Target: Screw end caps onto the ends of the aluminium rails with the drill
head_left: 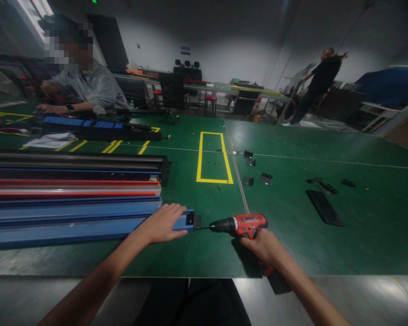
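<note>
My left hand (163, 222) lies over the right end of a long blue rail (98, 231), its fingers wrapped over the top and the thumb along the near side. A small black end piece (197, 221) sits at the rail's tip. My right hand (263, 244) grips the handle of a red and black power drill (250, 224). The drill points left, and its long thin bit (204, 227) reaches the black end piece. More rails, blue, red (71, 194) and black (75, 160), lie side by side beyond the held one.
Small black brackets (266, 179) and a dark flat plate (324, 207) lie on the green table (292, 249). Yellow tape (199, 158) marks a rectangle. Across the table at left sits a person (98, 88); another person (321, 81) stands at the back right.
</note>
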Tool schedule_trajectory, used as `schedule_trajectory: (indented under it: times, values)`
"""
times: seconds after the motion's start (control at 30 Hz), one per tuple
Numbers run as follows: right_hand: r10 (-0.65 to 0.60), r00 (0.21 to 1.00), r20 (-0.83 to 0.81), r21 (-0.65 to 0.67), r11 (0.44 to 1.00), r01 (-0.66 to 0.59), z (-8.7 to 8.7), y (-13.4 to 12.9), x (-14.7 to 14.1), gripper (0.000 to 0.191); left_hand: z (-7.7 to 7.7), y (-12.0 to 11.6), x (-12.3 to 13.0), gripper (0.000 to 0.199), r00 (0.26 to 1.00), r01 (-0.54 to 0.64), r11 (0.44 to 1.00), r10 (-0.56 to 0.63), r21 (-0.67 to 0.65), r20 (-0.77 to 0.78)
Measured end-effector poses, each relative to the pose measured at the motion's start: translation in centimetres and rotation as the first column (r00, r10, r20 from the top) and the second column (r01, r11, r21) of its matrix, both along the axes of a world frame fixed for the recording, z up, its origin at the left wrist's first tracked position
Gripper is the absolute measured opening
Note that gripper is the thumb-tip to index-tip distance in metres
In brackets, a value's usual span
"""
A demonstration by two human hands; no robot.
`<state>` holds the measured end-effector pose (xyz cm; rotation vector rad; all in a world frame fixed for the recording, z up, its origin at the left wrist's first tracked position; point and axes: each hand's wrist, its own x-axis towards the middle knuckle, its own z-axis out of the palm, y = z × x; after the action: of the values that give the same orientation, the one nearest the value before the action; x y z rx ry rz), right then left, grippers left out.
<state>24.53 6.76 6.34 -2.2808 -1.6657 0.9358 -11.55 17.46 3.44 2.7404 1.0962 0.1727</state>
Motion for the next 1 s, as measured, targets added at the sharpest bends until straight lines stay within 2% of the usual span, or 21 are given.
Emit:
schedule_trajectory:
  times: [0.37,0.7,1.0]
  values:
    - [-0.017,1.0,-0.026,-0.007,1.0,0.017,0.22,-0.19,-0.06,0.024,0.56,-0.08,0.29,0.072,0.999,-0.011,1.0,0.01,-0.014,-0.05]
    - [-0.033,0.999,-0.039,-0.03,0.999,0.031,-0.11,-0.22,0.05,0.021,0.07,0.16,0.18,0.072,0.999,-0.001,1.0,0.0,-0.007,-0.038]
    - [-0.017,1.0,-0.01,-0.013,1.0,0.017,-0.24,-0.1,0.12,0.024,0.52,0.2,0.19,0.073,1.0,-0.008,0.999,0.007,-0.054,-0.02]
